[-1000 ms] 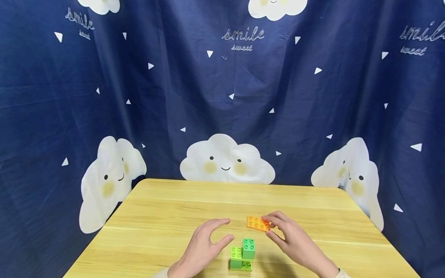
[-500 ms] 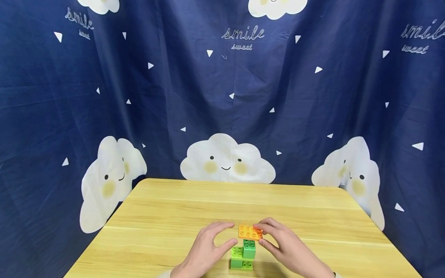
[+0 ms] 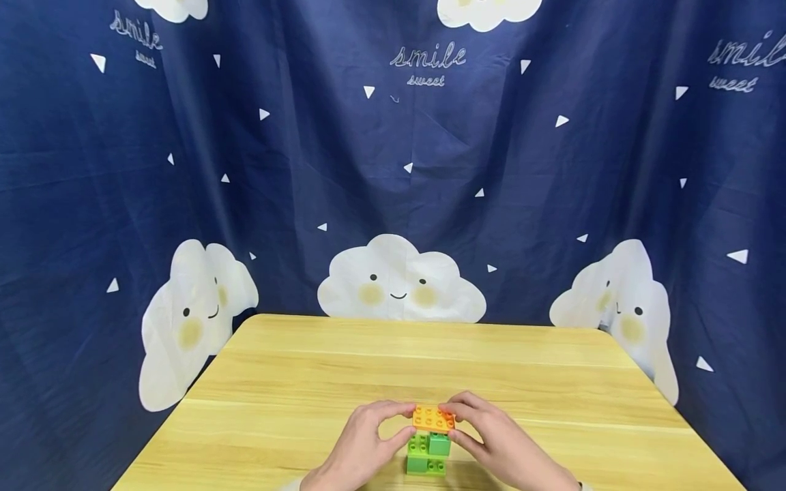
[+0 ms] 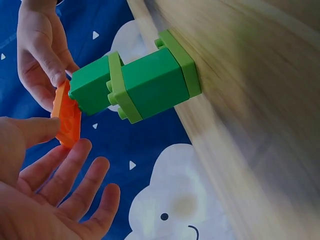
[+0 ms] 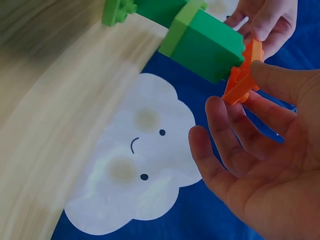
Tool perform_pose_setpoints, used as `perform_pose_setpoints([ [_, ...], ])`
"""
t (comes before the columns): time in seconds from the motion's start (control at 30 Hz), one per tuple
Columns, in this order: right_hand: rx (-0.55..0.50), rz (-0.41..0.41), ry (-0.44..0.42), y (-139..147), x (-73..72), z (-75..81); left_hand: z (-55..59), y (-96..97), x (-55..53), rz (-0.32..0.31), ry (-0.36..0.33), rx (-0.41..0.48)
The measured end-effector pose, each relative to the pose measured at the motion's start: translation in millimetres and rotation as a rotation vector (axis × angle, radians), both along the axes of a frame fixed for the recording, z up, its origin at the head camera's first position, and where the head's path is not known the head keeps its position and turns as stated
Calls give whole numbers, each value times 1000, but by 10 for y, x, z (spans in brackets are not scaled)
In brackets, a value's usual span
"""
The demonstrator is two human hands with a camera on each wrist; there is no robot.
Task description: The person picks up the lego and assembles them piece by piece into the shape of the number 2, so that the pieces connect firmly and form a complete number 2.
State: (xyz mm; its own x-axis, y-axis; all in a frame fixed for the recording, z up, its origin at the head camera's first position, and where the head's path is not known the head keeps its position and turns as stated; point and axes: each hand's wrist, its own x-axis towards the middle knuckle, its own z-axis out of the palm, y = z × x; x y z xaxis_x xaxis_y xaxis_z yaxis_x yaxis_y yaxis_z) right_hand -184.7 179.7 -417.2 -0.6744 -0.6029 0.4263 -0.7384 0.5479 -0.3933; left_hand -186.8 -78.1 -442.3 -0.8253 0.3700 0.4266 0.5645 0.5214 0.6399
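Both hands hold an orange eight-stud building plate point(image 3: 433, 418) by its ends, over a small stack. My left hand point(image 3: 362, 440) pinches its left end between thumb and index finger, the other fingers spread. My right hand point(image 3: 500, 440) pinches the right end the same way. Directly beneath is the top green brick point(image 4: 91, 85), its studs right at the orange plate's underside. That brick sits toward the right on a lime plate point(image 4: 122, 90). Lower down come another green brick point(image 4: 155, 80) and a lime base plate point(image 4: 182, 62) on the table. In the right wrist view the orange plate point(image 5: 245, 75) looks tilted.
The light wooden table point(image 3: 344, 354) extends beyond and to both sides of the hands. Behind it hangs a dark blue curtain point(image 3: 344, 177) printed with white clouds and small triangles.
The right hand has brought the orange plate left and toward the wearer, over the stack. The left hand, earlier apart from it, has moved slightly right and now grips its left end.
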Motion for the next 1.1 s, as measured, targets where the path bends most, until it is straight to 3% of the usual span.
perform_pose_setpoints([
  [0.23,47,-20,-56,-11,9,-17,-9,-8,-16,-25,-53,-3],
  [0.57,55,-19,-99,0,21,-6,-4,-14,-17,-21,-78,-25],
  [0.7,5,1,-146,9,1,-28,-5,-12,-14,-16,-73,-31],
  [0.97,-140,67,-328,36,-67,-115,-39,-9,-12,-33,-62,-9],
  [1.1,-168,68,-350,41,-90,-137,-37,-8,-24,-42,-84,-1],
])
